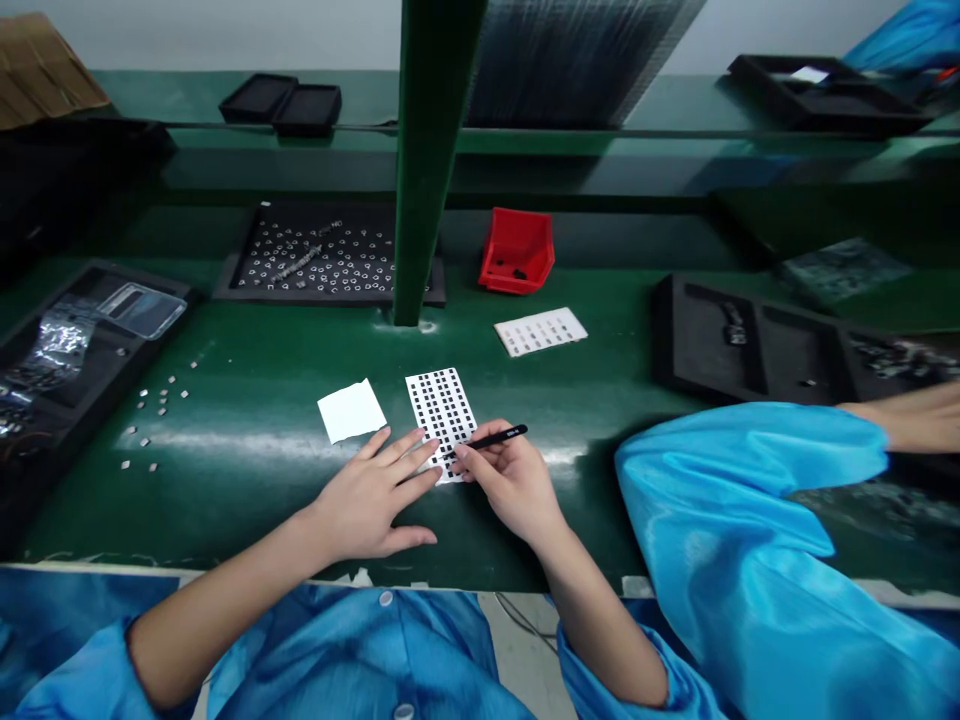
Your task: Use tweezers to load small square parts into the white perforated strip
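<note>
While left hand (371,500) lies spread flat, pinning near edge of gridded sheet (441,408) on green bench (247,470), right hand (510,480) pinches black tweezers (491,438), tips at sheet's lower rows. Head view only. Sheet looks thin, light, floppy, probably slides easy, so best held flat by edge. Room: white slip (351,410) just left, co-worker's sleeve (735,520) crowding right, green post (424,200) behind.

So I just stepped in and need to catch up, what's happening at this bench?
The person's left hand lies flat on the near end of a white sheet of small black squares on the green table. The right hand holds black tweezers, tip at that sheet. A blank white slip lies beside it; a co-worker's blue sleeve is at the right.
</note>
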`<action>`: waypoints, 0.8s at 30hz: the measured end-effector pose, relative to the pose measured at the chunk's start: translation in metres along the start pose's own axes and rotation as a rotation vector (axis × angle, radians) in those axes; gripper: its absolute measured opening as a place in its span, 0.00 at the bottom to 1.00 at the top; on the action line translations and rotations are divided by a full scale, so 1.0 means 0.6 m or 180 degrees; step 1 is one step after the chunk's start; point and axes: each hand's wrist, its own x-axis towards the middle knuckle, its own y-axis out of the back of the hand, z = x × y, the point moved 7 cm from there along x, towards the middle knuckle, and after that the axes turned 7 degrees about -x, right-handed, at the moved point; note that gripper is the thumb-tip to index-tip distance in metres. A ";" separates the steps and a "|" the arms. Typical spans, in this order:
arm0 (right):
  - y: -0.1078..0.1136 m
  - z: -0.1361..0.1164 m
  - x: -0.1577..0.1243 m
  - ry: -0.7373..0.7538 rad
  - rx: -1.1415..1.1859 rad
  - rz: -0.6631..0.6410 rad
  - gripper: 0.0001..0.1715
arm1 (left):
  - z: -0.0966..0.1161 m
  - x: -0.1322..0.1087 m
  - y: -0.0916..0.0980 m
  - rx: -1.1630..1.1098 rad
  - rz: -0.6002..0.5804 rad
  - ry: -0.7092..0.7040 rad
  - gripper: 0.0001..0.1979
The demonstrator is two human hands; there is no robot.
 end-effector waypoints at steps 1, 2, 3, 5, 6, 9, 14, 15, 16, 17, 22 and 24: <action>0.000 0.000 0.000 -0.0003 -0.0001 -0.0021 0.30 | 0.000 0.000 0.000 -0.0013 -0.0014 0.0003 0.41; 0.000 0.000 -0.001 -0.0008 0.0002 -0.0042 0.30 | 0.000 0.001 -0.001 -0.0024 -0.0025 0.0008 0.41; 0.000 0.000 -0.001 -0.0015 0.0008 -0.0060 0.30 | 0.000 0.001 0.000 -0.0032 -0.0026 0.0010 0.41; -0.001 0.001 -0.002 -0.0036 0.0029 -0.0077 0.30 | 0.001 0.001 0.001 -0.0040 -0.0016 0.0019 0.40; -0.001 0.001 -0.003 -0.0050 0.0039 -0.0070 0.30 | 0.002 0.001 0.002 -0.0047 -0.0012 0.0021 0.39; 0.002 0.002 -0.004 -0.0096 0.0049 0.0012 0.32 | 0.003 0.002 0.003 -0.0073 -0.0015 0.0005 0.39; 0.009 -0.008 -0.006 -0.0131 0.0039 0.0052 0.36 | 0.000 0.003 -0.002 -0.0041 0.0039 0.0014 0.39; 0.011 -0.012 -0.009 -0.0122 0.0046 0.0033 0.36 | 0.003 0.002 -0.001 -0.0052 0.0098 -0.0009 0.38; 0.013 -0.017 -0.012 -0.0106 0.0059 0.0008 0.36 | 0.007 0.000 0.002 -0.0076 0.0175 -0.0041 0.37; 0.017 -0.020 -0.014 -0.0097 0.0063 0.0008 0.34 | 0.011 -0.002 0.008 -0.0124 0.0279 -0.0079 0.35; 0.052 -0.046 0.003 0.0079 -0.0061 0.0578 0.23 | -0.011 -0.050 0.080 -0.0658 0.1312 0.0257 0.20; 0.041 -0.074 0.013 0.0338 -0.0055 0.0564 0.20 | -0.040 -0.109 0.123 -0.0844 0.1881 0.0754 0.13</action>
